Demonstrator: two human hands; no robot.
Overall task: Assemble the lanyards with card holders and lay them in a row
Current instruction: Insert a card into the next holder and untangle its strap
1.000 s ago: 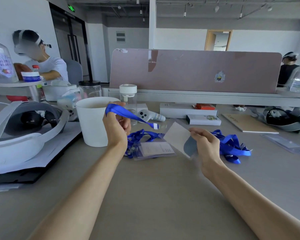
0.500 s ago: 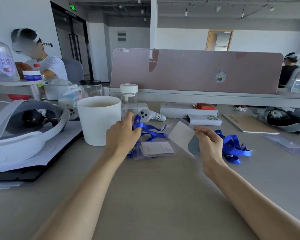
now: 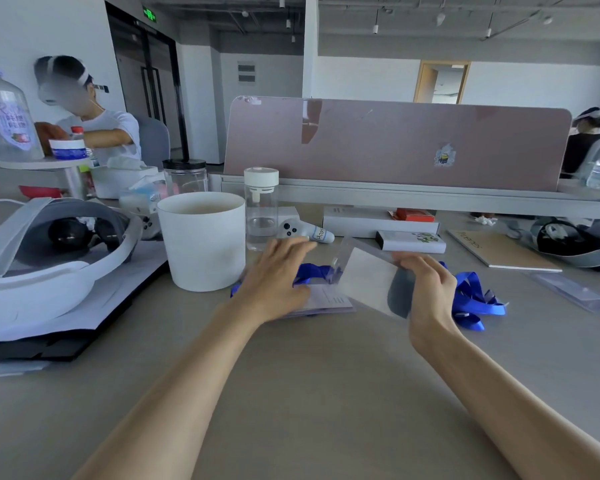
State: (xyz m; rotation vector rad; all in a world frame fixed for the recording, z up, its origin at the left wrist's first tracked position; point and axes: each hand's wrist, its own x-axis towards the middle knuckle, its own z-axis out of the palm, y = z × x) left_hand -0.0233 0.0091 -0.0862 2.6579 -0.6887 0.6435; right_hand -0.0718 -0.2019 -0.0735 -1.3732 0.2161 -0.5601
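We are stretching both forearms out over the grey surface [image 3: 309,393]. Our left hand [image 3: 278,275] is lying palm down with its fingers straight and spread, gripping nothing. Under it and just to its right, a blue lanyard [image 3: 312,271] and a stack of card holders [image 3: 329,301] are lying on the surface. We cannot tell whether the fingers are touching the strap.

Our right hand [image 3: 426,289] is pinching a clear card holder [image 3: 368,278] by its right edge and holding it tilted between the two hands, with a white card showing inside. Just right of that hand, a heap of blue lanyards [image 3: 475,299] is lying loose.

A white cup [image 3: 205,240] is standing left of the left hand. Beyond its fingertips a clear bottle [image 3: 261,209] is standing and a white controller [image 3: 305,232] is lying. Farther off, a pink divider [image 3: 395,143] is standing across the back.
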